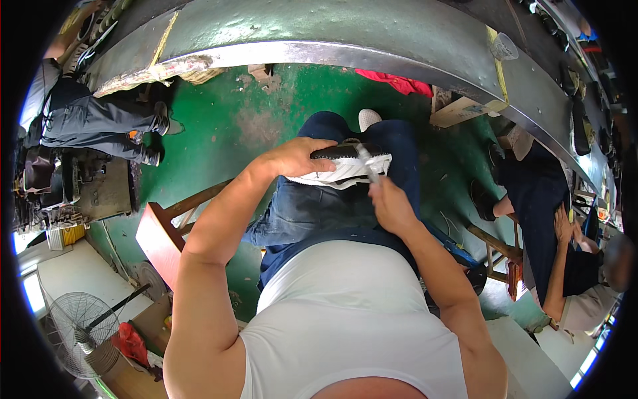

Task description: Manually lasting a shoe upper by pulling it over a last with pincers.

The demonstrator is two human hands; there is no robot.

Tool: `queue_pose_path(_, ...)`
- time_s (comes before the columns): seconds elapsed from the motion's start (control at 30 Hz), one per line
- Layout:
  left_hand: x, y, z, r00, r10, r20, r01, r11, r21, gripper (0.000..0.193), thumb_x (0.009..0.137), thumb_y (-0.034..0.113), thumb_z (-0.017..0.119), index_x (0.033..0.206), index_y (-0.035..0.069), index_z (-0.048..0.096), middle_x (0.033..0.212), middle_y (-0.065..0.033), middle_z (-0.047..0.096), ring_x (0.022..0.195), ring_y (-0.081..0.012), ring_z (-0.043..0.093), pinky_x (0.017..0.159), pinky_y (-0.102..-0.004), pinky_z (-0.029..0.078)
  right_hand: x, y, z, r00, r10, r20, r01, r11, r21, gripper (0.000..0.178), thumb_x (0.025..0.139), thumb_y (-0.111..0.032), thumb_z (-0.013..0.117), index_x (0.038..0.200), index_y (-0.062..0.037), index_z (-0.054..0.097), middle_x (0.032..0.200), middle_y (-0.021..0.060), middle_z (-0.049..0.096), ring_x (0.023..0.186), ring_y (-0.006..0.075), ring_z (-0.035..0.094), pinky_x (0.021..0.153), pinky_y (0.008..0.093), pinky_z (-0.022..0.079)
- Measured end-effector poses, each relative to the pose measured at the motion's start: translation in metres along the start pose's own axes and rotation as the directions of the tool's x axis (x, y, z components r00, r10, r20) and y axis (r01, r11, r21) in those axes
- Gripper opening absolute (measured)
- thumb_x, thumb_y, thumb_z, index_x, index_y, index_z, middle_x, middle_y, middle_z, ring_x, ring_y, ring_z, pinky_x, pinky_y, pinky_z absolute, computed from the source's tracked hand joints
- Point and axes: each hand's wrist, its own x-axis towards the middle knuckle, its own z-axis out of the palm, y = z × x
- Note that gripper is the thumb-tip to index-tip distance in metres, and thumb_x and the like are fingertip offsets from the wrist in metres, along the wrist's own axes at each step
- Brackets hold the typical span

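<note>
Counts: we log two working hands, one shoe, one tool. The black-and-white shoe sits over the lap of blue jeans, between the two forearms and above the green floor.

Orientation: we read the shoe's long axis as running left to right across the thighs, its right end slightly farther from the body. The dark upper is on the far side; the white, ribbed part faces the wearer's torso. We cannot tell which end is the toe.

Grip: the left hand is clamped on the shoe's left end, fingers over the dark upper, thumb against the white part. The right hand is closed around a slim, pale tool, which crosses the shoe near its right end, tip away from the body. The tool is blurred; we cannot tell its kind, or whether it touches the shoe.

Surroundings: we count one metal-edged bench ahead, with two yellow strips across it and one clear cup at right; one red cloth and one carton below it; one wire-cage fan at lower left; two co-workers, one per side.
</note>
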Motion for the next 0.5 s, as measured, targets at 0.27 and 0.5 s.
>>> queue_pose_path(0.27, -0.026, -0.017, 0.007, 0.994, -0.088, -0.072, 0.063, 0.951, -0.302, 0.061, 0.084, 0.022, 0.077, 0.138, 0.003, 0.055, 0.126, -0.0169, 0.066, 0.116, -0.027, 0.063, 0.101, -0.0352, 0.046, 0.029, -0.038, -0.022, 0.944, 0.151, 0.295, -0.129, 0.987, -0.091, 0.038, 0.105, -0.031, 0.044, 0.105, 0.0044, 0.055, 0.092, 0.0301, 0.064, 0.09, 0.0498, 0.061, 0.077, 0.0524, 0.048)
queue_pose_path(0.5, -0.022, -0.021, 0.009, 0.994, -0.078, -0.072, 0.054, 0.956, -0.288, 0.056, 0.085, 0.019, 0.077, 0.134, 0.0, 0.057, 0.119, -0.0164, 0.069, 0.109, -0.0259, 0.064, 0.098, -0.0353, 0.048, 0.034, -0.051, 0.022, 0.936, 0.085, 0.342, 0.014, 0.961, -0.277, 0.034, 0.103, -0.031, 0.047, 0.099, 0.0018, 0.055, 0.089, 0.027, 0.065, 0.083, 0.0466, 0.063, 0.074, 0.0541, 0.049)
